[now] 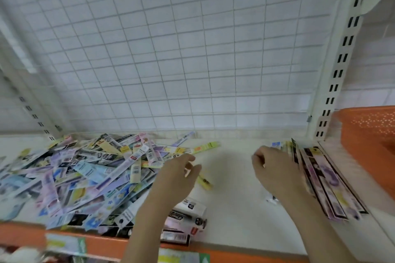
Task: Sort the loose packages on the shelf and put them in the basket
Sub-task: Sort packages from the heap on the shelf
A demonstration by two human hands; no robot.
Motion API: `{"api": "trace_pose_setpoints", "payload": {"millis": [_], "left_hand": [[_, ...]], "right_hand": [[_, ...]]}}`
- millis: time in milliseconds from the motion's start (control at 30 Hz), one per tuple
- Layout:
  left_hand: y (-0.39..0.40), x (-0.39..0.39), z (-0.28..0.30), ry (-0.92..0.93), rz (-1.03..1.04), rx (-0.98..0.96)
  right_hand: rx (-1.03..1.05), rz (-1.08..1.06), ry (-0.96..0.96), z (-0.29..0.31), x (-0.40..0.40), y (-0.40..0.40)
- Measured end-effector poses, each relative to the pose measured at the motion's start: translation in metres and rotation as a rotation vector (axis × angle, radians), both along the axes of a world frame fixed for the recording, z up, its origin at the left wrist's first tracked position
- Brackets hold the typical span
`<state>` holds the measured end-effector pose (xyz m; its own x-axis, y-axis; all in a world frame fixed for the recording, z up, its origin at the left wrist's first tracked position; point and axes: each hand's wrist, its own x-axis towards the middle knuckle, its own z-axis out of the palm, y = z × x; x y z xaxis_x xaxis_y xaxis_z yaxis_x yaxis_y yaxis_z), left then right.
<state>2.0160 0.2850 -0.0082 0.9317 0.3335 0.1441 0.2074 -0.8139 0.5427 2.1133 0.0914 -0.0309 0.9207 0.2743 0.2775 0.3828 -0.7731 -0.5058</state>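
Observation:
A big heap of loose, long, flat packages (85,175) covers the left half of the white shelf (233,209). My left hand (177,175) is at the heap's right edge with curled fingers, and it seems to pinch one end of a small yellow package (205,182). My right hand (275,171) grips the left side of a sorted stack of packages (324,186), which stands on edge along the right of the shelf. The orange basket (367,134) sits just beyond that stack at the far right. The whole frame is motion-blurred.
A few white and pink boxed packages (188,218) lie under my left forearm at the shelf's front. A white wire grid (171,60) backs the shelf, and a slotted upright post (335,74) stands between shelf and basket. The front lip (102,241) is orange.

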Motion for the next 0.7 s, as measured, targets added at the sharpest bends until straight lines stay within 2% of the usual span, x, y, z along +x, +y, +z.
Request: {"api": "trace_pose_setpoints", "payload": {"millis": [233, 533, 700], "left_hand": [[0.058, -0.059, -0.003, -0.113, 0.23, 0.071], [0.094, -0.101, -0.012, -0.183, 0.374, 0.065], [0.111, -0.106, -0.016, -0.19, 0.373, 0.056]], "right_hand": [[0.011, 0.271, 0.063, -0.007, -0.03, 0.067], [-0.165, 0.615, 0.146, -0.016, -0.056, 0.125], [-0.23, 0.613, 0.072, -0.012, -0.058, 0.142]]}}
